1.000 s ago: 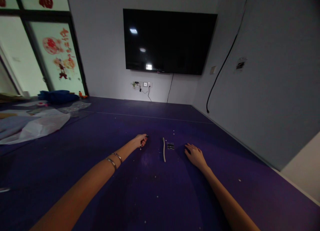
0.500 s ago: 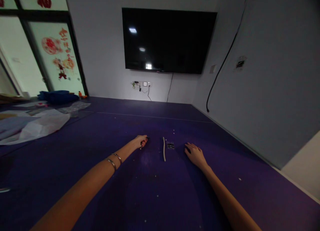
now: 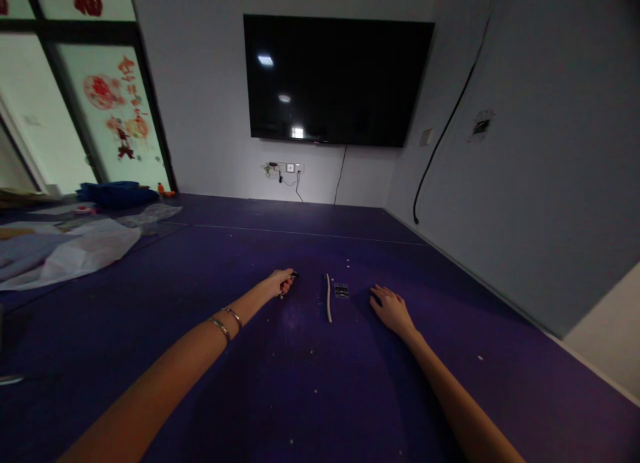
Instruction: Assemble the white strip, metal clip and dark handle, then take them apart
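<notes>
My left hand [image 3: 280, 283] is closed around a small dark object [image 3: 296, 274]. Only its short tip shows past the fingers, and a pale bit is visible below them, so its kind cannot be told. To the right of that hand, a pale, slightly bent cord-like strip [image 3: 329, 299] lies lengthwise on the purple surface [image 3: 300, 383]. Close beside the strip is a small flat dark rectangular piece with light markings [image 3: 341, 291]. My right hand [image 3: 393, 309] rests palm down on the surface, fingers loosely apart and a little bent, touching neither piece.
Small white specks dot the surface. At the left lie translucent plastic sheets [image 3: 85, 253] and a dark blue cloth bundle [image 3: 117, 194]. A black cable [image 3: 450, 119] hangs along the right wall. Ahead, a television [image 3: 340, 83] is mounted above wall sockets [image 3: 290, 168].
Both hands stay nearly in place. A little more of the dark object's tip shows at my left hand. The strip and the flat piece have not moved.
</notes>
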{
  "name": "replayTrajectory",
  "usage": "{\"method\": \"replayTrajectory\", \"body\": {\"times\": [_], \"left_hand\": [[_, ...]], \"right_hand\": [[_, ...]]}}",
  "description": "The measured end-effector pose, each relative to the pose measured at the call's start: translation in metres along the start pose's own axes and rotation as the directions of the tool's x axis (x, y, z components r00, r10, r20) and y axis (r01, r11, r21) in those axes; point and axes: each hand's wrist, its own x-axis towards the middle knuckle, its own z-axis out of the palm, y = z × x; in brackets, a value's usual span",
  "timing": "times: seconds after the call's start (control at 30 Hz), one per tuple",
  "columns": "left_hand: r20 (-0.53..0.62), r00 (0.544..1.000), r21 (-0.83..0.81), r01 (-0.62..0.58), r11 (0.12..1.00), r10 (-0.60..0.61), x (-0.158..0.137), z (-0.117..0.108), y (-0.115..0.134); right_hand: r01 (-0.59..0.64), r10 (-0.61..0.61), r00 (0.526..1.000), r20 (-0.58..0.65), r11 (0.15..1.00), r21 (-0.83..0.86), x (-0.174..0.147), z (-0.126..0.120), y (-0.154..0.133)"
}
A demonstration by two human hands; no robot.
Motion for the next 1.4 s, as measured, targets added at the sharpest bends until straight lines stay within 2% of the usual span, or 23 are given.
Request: {"method": "replayTrajectory", "body": {"times": [0.17, 0.33, 0.57, 0.77, 0.87, 1.0, 1.2, 1.4], "left_hand": [[0.021, 0.992, -0.026, -0.126, 0.992, 0.127, -0.006, -0.002, 0.003], [0.061, 0.960, -0.058, -0.270, 0.961, 0.274, -0.012, 0.004, 0.009], [0.133, 0.861, -0.132, -0.475, 0.870, 0.491, -0.017, 0.027, 0.006], [0.182, 0.823, -0.106, -0.527, 0.843, 0.538, -0.023, 0.045, 0.009], [0.204, 0.817, -0.090, -0.533, 0.841, 0.540, -0.027, 0.048, 0.012], [0.247, 0.782, -0.082, -0.572, 0.816, 0.573, -0.029, 0.048, 0.014], [0.356, 0.779, -0.056, -0.533, 0.844, 0.516, -0.035, 0.047, 0.018], [0.307, 0.749, -0.010, -0.614, 0.789, 0.586, -0.054, 0.049, 0.024]], "right_hand": [[-0.010, 0.010, 1.000, 0.017, 1.000, 0.007, 0.000, 0.000, 0.000], [0.003, -0.003, 1.000, 0.003, 1.000, 0.005, 0.000, 0.002, 0.002], [-0.005, 0.005, 1.000, -0.003, 1.000, 0.014, -0.001, 0.001, 0.000], [-0.011, 0.011, 1.000, -0.009, 1.000, 0.022, -0.002, -0.001, -0.002], [-0.008, 0.008, 1.000, -0.006, 1.000, 0.018, -0.002, -0.001, -0.001], [-0.008, 0.008, 1.000, -0.007, 1.000, 0.016, -0.002, -0.001, -0.002], [-0.010, 0.010, 1.000, -0.001, 1.000, 0.003, -0.002, 0.001, -0.001], [0.001, -0.001, 1.000, 0.004, 1.000, 0.007, -0.004, -0.002, -0.003]]}}
